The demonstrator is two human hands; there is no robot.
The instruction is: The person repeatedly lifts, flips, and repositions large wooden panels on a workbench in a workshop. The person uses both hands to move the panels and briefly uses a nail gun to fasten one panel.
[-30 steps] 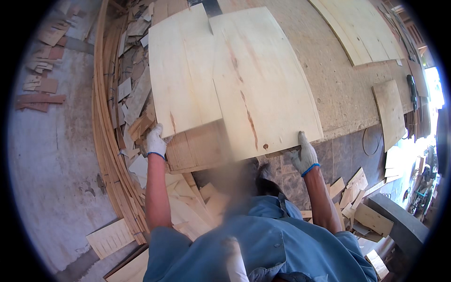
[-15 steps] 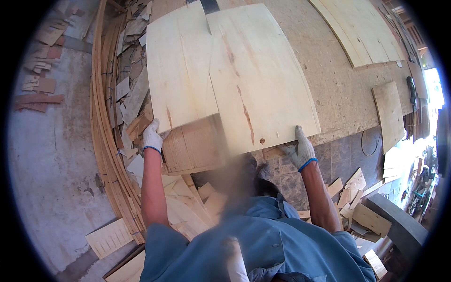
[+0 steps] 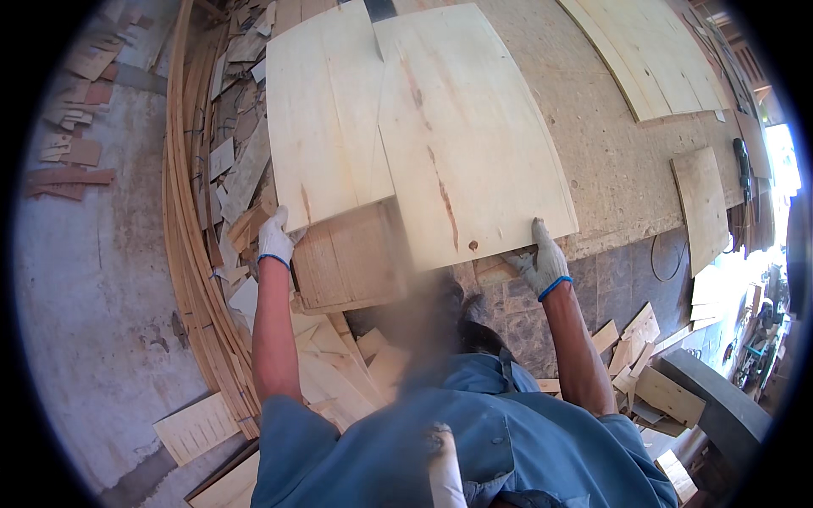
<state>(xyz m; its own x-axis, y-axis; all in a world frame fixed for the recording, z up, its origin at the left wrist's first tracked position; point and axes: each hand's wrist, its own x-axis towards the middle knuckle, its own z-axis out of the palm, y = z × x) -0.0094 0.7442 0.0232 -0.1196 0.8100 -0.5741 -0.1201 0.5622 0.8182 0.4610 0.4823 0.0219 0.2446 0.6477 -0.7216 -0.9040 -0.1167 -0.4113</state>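
Two thin, pale wood veneer sheets lie side by side before me, their edges meeting or slightly overlapping. My left hand (image 3: 276,237), in a white glove with a blue cuff, grips the near left corner of the left veneer sheet (image 3: 326,127). At the near right corner of the right veneer sheet (image 3: 483,152), my gloved right hand (image 3: 545,264) has its thumb on top and its fingers underneath, mostly hidden. The right sheet reaches closer to me and bears brown streaks and a knot. Below the left sheet, a brown wooden board (image 3: 347,262) shows.
A worn wooden worktop (image 3: 610,161) extends right, carrying more pale sheets (image 3: 648,59). A small panel (image 3: 701,207) overhangs its edge. Long bundled wood strips (image 3: 179,169) and scraps run along the left. Offcuts (image 3: 339,364) litter the floor near me.
Both veneer sheets have shifted slightly away from me, with my hands moving along at their near corners. Their near edges sit a little higher in view.
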